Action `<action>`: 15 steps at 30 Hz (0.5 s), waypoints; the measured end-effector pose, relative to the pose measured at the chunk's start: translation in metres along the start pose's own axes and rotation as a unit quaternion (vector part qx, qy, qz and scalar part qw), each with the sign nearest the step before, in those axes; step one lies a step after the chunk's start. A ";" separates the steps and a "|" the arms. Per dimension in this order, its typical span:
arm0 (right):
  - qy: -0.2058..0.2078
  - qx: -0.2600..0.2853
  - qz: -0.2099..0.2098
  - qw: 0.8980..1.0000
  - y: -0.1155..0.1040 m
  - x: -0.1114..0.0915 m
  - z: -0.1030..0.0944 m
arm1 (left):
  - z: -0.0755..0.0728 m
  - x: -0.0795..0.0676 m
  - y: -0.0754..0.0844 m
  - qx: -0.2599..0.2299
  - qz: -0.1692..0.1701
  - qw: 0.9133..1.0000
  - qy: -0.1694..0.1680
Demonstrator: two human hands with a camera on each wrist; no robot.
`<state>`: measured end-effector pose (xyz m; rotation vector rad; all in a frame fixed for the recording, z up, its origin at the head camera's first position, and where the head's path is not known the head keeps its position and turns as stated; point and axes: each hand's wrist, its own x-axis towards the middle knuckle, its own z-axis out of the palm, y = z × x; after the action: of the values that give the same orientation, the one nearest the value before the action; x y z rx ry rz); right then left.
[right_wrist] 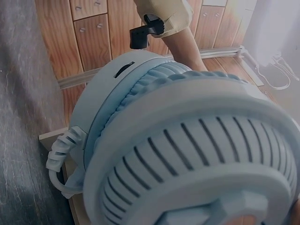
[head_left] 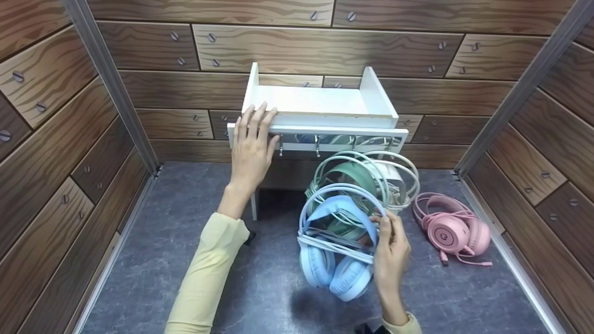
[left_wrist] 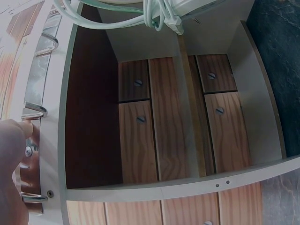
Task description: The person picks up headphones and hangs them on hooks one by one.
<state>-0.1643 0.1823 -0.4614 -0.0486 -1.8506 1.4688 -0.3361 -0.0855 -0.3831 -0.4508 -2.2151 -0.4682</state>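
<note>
My left hand rests on the front edge of a white shelf rack, its fingers laid straight over the top board. Part of that hand shows beside metal hooks in the left wrist view. With thumb and fingers, my right hand pinches the headband side of light blue headphones, held in front of the rack. Their ear cups fill much of the right wrist view. Behind them, green headphones and white headphones sit below the right-hand hooks, partly hidden.
Pink headphones with a cable and microphone lie on the dark floor to the right. Wood-patterned walls enclose the space at the back and both sides. Several hooks line the rack's front bar.
</note>
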 end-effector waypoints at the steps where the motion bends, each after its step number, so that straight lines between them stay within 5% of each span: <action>1: 0.001 -0.006 -0.002 1.000 0.000 0.001 0.000 | 0.000 0.000 0.000 0.000 -0.001 1.000 0.000; 15: 0.003 0.032 0.004 0.999 -0.004 0.007 0.006 | 0.000 0.000 0.000 -0.005 -0.002 1.000 0.000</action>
<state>-0.1711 0.1791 -0.4543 -0.0297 -1.8004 1.5305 -0.3359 -0.0851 -0.3829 -0.4514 -2.2146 -0.4829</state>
